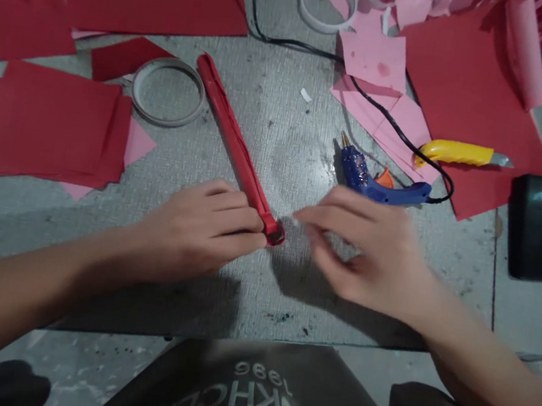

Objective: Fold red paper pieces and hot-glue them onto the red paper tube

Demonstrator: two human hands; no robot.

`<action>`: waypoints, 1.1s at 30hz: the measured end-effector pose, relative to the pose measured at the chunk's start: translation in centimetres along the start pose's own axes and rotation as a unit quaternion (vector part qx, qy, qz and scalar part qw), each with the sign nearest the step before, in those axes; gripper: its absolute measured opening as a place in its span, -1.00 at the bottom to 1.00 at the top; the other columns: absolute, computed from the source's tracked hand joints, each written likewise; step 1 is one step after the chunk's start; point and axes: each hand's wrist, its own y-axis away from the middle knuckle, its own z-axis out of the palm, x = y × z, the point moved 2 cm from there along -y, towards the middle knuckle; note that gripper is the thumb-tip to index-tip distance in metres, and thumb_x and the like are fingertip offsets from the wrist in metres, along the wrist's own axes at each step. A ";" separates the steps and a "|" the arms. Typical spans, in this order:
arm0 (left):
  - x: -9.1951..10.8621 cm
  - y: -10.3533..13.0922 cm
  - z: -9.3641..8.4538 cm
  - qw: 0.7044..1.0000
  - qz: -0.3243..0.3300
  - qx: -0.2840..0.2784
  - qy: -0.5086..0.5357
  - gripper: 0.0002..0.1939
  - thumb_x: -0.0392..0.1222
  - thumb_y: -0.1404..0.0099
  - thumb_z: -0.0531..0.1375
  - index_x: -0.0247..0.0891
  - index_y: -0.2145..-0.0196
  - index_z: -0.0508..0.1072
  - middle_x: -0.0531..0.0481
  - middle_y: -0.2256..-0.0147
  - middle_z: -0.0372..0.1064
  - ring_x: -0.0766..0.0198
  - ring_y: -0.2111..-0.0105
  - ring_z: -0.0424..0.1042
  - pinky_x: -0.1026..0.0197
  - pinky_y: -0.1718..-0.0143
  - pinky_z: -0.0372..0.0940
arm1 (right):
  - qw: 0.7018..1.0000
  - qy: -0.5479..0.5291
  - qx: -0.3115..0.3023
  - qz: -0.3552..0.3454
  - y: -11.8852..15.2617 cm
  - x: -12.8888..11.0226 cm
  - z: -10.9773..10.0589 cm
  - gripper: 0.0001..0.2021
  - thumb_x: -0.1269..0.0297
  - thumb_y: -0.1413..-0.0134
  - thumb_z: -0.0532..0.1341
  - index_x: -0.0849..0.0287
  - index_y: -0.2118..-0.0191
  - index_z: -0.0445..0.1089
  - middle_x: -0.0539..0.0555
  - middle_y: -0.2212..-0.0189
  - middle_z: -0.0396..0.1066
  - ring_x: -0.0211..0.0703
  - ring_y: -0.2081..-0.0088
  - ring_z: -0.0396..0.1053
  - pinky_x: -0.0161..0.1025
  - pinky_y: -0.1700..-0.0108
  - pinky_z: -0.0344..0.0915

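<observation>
A long red paper tube (239,144) lies slantwise on the table, its near end open and dark inside. My left hand (213,225) is closed around the tube close to that end. To the right of the opening, my right hand (362,248) hovers apart from the tube, slightly blurred. Its thumb and fingers curve toward each other with a gap between them, and nothing shows in them. Just beyond the right hand rests a blue glue gun (362,172) with an orange trigger, its nozzle pointing away from me.
Red paper sheets (51,124) are stacked at left beside a tape roll (139,89). Another tape roll (303,1) sits at the back. A yellow utility knife (457,152) lies on red paper (483,111) at right, near a black phone-like device (533,237). The glue gun's cord (301,46) crosses the table.
</observation>
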 end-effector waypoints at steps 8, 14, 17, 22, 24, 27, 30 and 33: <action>0.1 -0.4 -0.4 0.999 -0.035 0.035 0.009 -0.89 -0.33 -0.51 0.24 -0.17 0.20 0.51 0.05 0.29 0.58 0.27 0.34 0.45 0.12 0.25 0.28 | 0.958 0.275 -0.019 0.083 2.4 4.4 -4.5 -0.32 0.59 -0.16 0.14 0.23 -0.41 0.32 0.24 -0.39 0.37 0.30 -0.34 0.37 0.29 -0.40 0.33; 0.2 -0.4 -0.5 0.999 -0.025 0.042 -0.013 -0.89 -0.30 -0.50 0.27 -0.19 0.25 0.51 0.06 0.31 0.57 0.26 0.35 0.42 0.11 0.25 0.29 | 0.946 0.306 -0.049 0.096 2.5 5.6 -4.0 -0.31 0.61 -0.14 0.14 0.28 -0.41 0.30 0.23 -0.41 0.34 0.26 -0.35 0.38 0.21 -0.43 0.33; 0.2 -0.4 -0.3 0.999 -0.016 0.033 -0.018 -0.87 -0.35 -0.50 0.24 -0.21 0.25 0.52 0.07 0.33 0.56 0.24 0.35 0.39 0.10 0.27 0.26 | 0.937 0.327 -0.059 0.107 2.3 5.9 -4.4 -0.38 0.62 -0.11 0.14 0.30 -0.31 0.39 0.28 -0.29 0.45 0.32 -0.24 0.46 0.21 -0.28 0.46; 0.2 -0.1 -0.1 0.999 -0.020 0.013 -0.024 -0.81 -0.40 -0.51 0.19 -0.21 0.25 0.54 0.06 0.33 0.56 0.27 0.35 0.41 0.12 0.23 0.25 | 0.935 0.338 -0.063 0.091 2.1 6.4 -4.6 -0.50 0.56 -0.02 0.19 0.30 -0.12 0.48 0.34 -0.09 0.46 0.28 -0.02 0.52 0.12 -0.08 0.53; 0.2 0.0 0.0 0.999 -0.023 0.003 -0.024 -0.79 -0.42 -0.51 0.17 -0.21 0.23 0.54 0.07 0.32 0.57 0.28 0.35 0.42 0.12 0.23 0.25 | 0.936 0.340 -0.048 0.081 2.0 6.3 -4.4 -0.54 0.51 -0.01 0.22 0.29 -0.09 0.47 0.36 -0.06 0.44 0.26 0.01 0.51 0.10 -0.01 0.52; 0.1 0.1 0.1 1.000 -0.016 0.003 -0.020 -0.79 -0.42 -0.52 0.16 -0.23 0.22 0.55 0.06 0.31 0.57 0.26 0.35 0.41 0.09 0.25 0.24 | 0.958 0.279 0.023 0.061 2.0 5.4 -4.4 -0.70 0.42 -0.16 0.24 0.19 -0.02 0.45 0.32 -0.01 0.48 0.20 0.03 0.53 0.05 0.09 0.50; 0.0 0.1 0.1 1.000 -0.010 0.003 -0.018 -0.80 -0.41 -0.52 0.17 -0.24 0.24 0.54 0.04 0.29 0.58 0.24 0.33 0.43 0.08 0.25 0.23 | 0.980 0.142 0.126 0.059 2.2 4.4 -4.6 -0.90 0.33 -0.25 0.33 0.05 0.14 0.44 0.15 0.17 0.53 0.08 0.14 0.53 0.01 0.12 0.47; 0.0 0.2 0.1 1.000 -0.016 0.000 -0.012 -0.84 -0.40 -0.51 0.19 -0.23 0.21 0.54 0.03 0.25 0.59 0.24 0.31 0.46 0.09 0.23 0.23 | 0.982 0.020 0.158 0.103 2.9 3.9 -4.8 -0.87 0.31 -0.20 0.43 -0.02 0.20 0.50 0.03 0.25 0.57 -0.01 0.27 0.53 -0.04 0.16 0.49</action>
